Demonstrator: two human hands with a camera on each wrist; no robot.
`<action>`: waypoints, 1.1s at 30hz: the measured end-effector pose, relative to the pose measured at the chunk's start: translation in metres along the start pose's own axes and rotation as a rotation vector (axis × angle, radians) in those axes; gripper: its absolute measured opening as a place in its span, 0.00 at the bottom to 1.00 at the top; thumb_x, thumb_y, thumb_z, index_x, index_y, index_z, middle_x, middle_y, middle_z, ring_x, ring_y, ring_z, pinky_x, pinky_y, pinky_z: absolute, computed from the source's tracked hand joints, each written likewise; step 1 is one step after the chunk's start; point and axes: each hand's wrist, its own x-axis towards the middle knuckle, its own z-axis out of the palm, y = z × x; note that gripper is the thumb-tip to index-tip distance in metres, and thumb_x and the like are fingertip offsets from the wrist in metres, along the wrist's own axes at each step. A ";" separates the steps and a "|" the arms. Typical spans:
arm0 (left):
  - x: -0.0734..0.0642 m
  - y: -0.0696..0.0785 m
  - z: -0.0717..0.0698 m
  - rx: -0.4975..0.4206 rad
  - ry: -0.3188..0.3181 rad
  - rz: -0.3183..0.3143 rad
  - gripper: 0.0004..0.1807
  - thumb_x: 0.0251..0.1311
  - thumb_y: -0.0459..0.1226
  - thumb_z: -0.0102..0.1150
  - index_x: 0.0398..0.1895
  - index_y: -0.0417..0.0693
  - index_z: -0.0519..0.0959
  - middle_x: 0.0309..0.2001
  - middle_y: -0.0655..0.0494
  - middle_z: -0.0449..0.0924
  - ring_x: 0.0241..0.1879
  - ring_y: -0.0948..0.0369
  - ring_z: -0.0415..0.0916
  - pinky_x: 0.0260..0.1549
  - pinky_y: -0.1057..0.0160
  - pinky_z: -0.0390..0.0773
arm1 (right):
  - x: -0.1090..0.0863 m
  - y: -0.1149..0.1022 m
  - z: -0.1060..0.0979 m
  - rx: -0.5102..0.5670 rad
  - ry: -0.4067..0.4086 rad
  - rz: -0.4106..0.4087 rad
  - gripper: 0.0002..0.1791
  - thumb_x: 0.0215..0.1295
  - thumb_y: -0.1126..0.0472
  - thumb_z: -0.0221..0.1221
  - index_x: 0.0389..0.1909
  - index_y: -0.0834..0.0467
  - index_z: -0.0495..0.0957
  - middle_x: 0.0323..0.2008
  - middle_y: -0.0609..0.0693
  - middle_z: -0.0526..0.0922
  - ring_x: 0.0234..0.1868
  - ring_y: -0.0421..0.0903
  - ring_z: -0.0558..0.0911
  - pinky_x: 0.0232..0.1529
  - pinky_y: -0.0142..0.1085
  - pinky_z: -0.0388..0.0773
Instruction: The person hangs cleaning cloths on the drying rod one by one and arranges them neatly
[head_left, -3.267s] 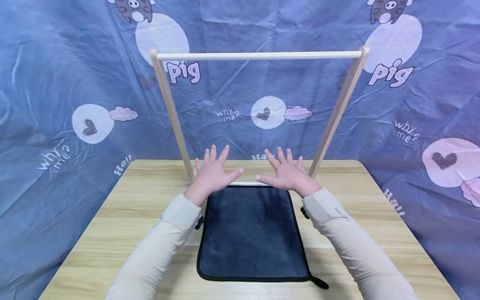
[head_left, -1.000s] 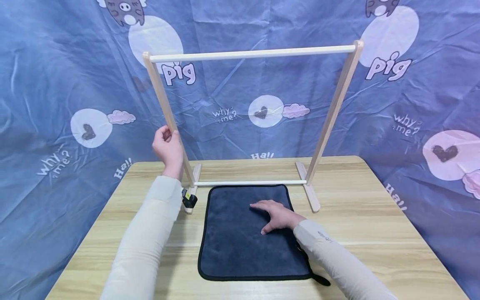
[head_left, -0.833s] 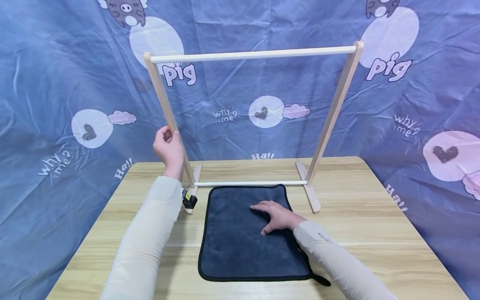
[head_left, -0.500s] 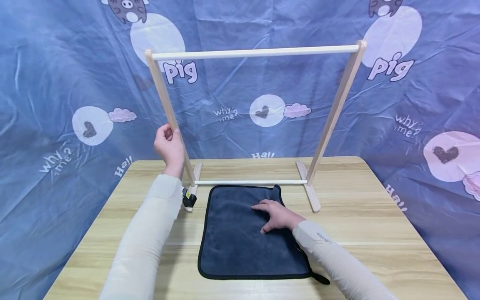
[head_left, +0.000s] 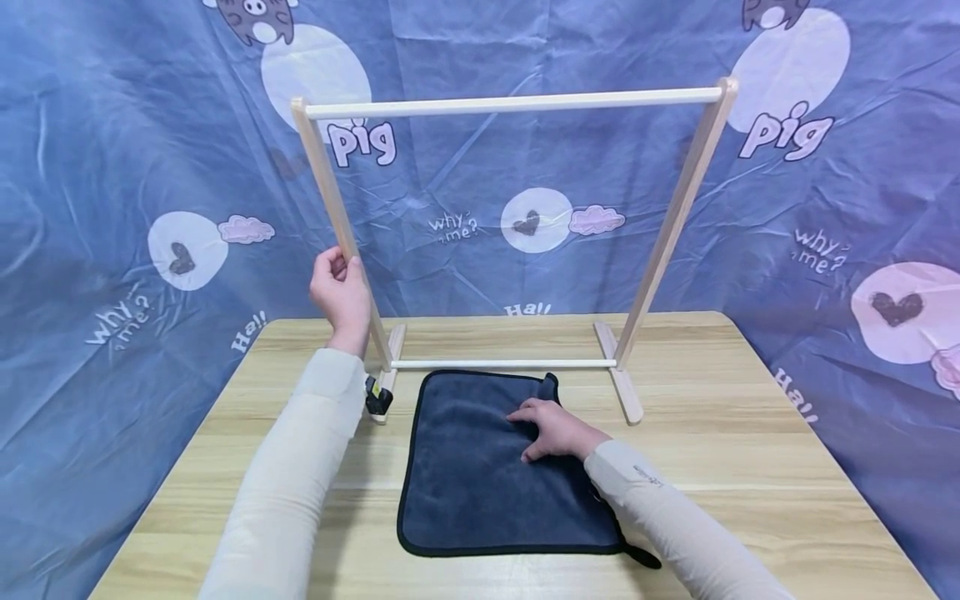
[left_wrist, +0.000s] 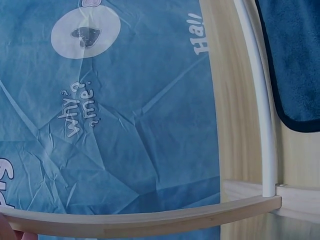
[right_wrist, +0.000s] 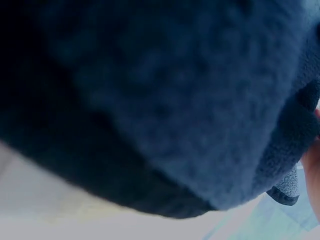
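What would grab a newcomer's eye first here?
The pale wooden frame toward the table's back, its left post pinched by the left hand. Before the frame lies a dark cloth, the right hand on it. A blue pig-print curtain fills the background.

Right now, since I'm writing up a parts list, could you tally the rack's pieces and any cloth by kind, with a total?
Wooden uprights: 2
Wooden feet: 2
Pale crossbars: 2
Dark blue plush cloth with black edging: 1
Total: 7
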 end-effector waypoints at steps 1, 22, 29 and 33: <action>0.000 0.000 0.000 0.000 -0.001 0.000 0.11 0.55 0.26 0.56 0.42 0.32 0.77 0.40 0.40 0.80 0.37 0.60 0.76 0.42 0.69 0.78 | 0.000 -0.001 0.000 0.001 0.000 -0.001 0.33 0.40 0.57 0.73 0.53 0.59 0.77 0.50 0.57 0.75 0.51 0.54 0.74 0.51 0.45 0.74; -0.002 0.003 -0.001 0.004 -0.012 -0.013 0.12 0.55 0.25 0.55 0.43 0.32 0.77 0.40 0.39 0.80 0.39 0.56 0.77 0.43 0.69 0.78 | 0.008 0.000 0.004 -0.046 0.141 -0.044 0.15 0.41 0.66 0.66 0.36 0.62 0.84 0.36 0.55 0.84 0.41 0.50 0.81 0.46 0.40 0.78; -0.001 0.002 -0.001 0.002 -0.013 -0.007 0.12 0.55 0.25 0.55 0.43 0.32 0.77 0.40 0.40 0.80 0.37 0.59 0.77 0.42 0.69 0.78 | 0.008 0.004 0.005 -0.067 0.166 -0.060 0.11 0.45 0.66 0.64 0.34 0.60 0.85 0.33 0.53 0.85 0.38 0.48 0.82 0.43 0.37 0.78; -0.001 0.001 -0.001 0.006 -0.014 -0.008 0.12 0.55 0.25 0.55 0.43 0.32 0.77 0.40 0.40 0.80 0.37 0.59 0.77 0.42 0.69 0.78 | 0.009 0.006 0.005 -0.052 0.180 -0.062 0.09 0.47 0.66 0.64 0.33 0.59 0.85 0.32 0.52 0.85 0.37 0.47 0.83 0.42 0.36 0.79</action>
